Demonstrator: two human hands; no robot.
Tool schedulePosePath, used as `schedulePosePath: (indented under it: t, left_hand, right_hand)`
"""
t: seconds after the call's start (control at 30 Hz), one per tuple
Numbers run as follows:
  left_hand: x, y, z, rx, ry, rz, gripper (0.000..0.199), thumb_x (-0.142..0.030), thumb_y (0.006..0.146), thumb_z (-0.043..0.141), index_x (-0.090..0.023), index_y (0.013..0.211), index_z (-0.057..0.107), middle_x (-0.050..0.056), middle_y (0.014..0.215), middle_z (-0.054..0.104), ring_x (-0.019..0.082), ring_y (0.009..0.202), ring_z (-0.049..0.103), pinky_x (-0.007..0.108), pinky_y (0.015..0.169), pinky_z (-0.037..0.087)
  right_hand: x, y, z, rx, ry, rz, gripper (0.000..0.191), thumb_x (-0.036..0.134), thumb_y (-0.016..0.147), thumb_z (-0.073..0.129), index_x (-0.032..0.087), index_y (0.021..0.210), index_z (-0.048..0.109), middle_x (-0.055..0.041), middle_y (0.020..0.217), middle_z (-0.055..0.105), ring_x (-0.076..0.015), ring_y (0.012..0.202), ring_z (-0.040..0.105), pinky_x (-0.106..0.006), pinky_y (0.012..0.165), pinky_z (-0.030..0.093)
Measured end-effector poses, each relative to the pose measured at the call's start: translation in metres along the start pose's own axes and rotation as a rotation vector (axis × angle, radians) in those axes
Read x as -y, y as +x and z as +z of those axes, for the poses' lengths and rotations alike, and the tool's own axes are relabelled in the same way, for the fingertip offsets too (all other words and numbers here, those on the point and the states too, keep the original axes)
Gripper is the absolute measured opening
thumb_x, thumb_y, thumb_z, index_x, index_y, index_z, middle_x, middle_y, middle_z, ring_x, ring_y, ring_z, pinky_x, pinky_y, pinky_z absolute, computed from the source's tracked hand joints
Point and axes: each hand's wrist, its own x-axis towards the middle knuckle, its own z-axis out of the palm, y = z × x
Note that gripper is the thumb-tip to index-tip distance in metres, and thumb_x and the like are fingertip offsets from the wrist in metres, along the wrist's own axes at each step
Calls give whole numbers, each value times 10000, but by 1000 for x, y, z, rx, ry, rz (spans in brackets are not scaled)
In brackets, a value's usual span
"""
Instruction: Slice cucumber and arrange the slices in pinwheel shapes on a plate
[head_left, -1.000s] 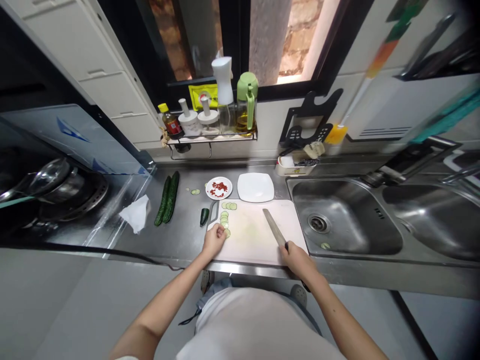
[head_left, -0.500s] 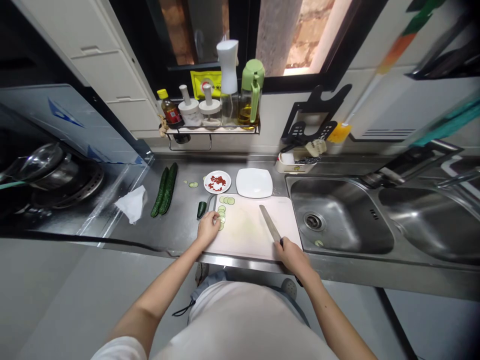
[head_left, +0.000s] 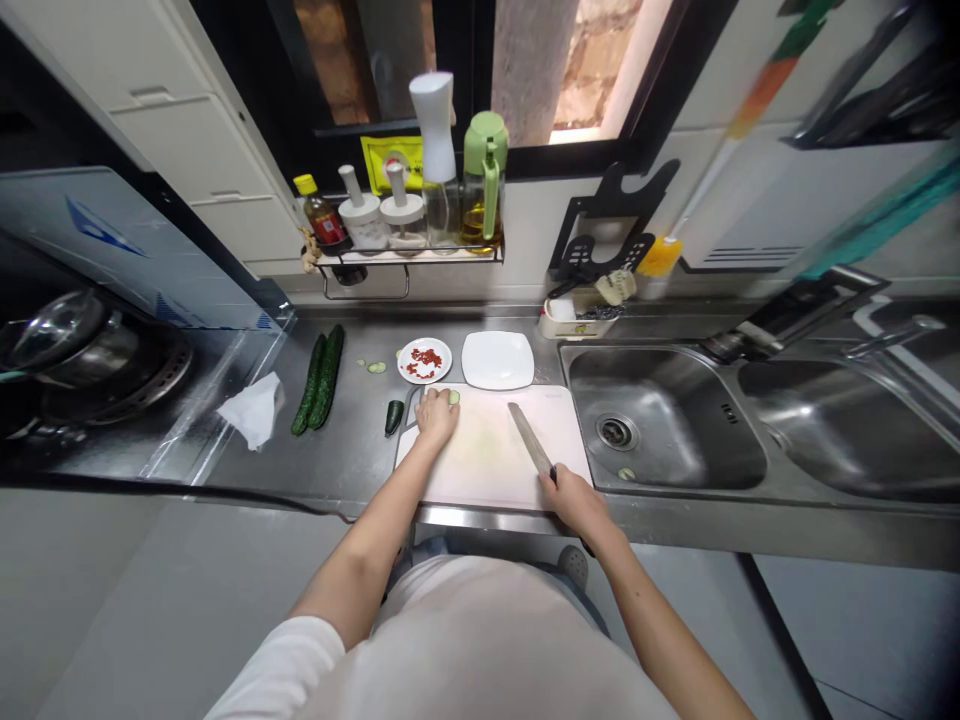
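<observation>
My left hand (head_left: 437, 416) is over the upper left of the white cutting board (head_left: 480, 485), fingers bent down onto the cucumber slices. One pale green slice (head_left: 454, 397) shows beside the fingertips; the other slices are hidden under the hand. The knife (head_left: 529, 438) is in my right hand (head_left: 574, 498) at the board's right side, its blade pointing up and left over the board. A dark green cucumber end (head_left: 394, 417) lies just left of the board. Behind the board are a small plate (head_left: 424, 361) with red pieces and a white square plate (head_left: 497, 360).
Two whole cucumbers (head_left: 319, 380) and a crumpled white cloth (head_left: 251, 411) lie on the steel counter to the left. On the right is the sink (head_left: 675, 420). A rack (head_left: 412, 256) with bottles and jars hangs behind; a pot (head_left: 75, 335) stands far left.
My left hand has moved up the board, from the lower slices to the upper ones, and now covers most of them. My right hand still holds the knife. The view has shifted slightly.
</observation>
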Motion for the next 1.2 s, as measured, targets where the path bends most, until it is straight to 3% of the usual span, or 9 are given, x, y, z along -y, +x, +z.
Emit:
schedulePosePath:
  t: [0.23,0.37,0.67,0.93,1.2]
  left_hand:
    - [4,7,3,-16,-37,6,290,-264,845,552,-228,1128,605,122,1158,590,290,1110,521,382,925,385]
    - [5,7,2,6,-163,-28,239,-203,843,534,-229,1072,598,70,998,656,235,983,585,332,865,405]
    - [-4,-25,22,91,-561,-47,221,-184,782,600,-194,998,644,-11,731,646,127,682,588,234,693,431]
    - [-14,-46,29,148,-437,10,180,-170,786,600,-207,953,657,-1,760,675,146,745,612,239,704,416]
    - [-12,-48,35,91,-352,35,169,-196,797,606,-205,962,639,8,794,656,166,808,609,260,722,411]
  right_hand:
    - [1,0,3,-13,-4,1,390,418,981,296,164,1134,550,-168,1092,682,-273,1056,631,-348,815,431]
    - [-1,1,5,-21,2,-5,395,419,980,291,165,1136,551,-165,1101,679,-272,1063,629,-350,818,431]
    - [0,1,5,-24,4,-1,392,418,977,306,160,1136,554,-167,1120,675,-273,1060,627,-339,804,429]
    - [0,-2,2,-31,10,-4,389,427,975,320,169,1141,559,-154,1104,681,-264,1047,633,-330,798,426]
    - [-5,-15,-4,-130,-42,-63,424,472,974,335,173,1126,595,-155,1068,692,-261,1019,644,-299,758,405]
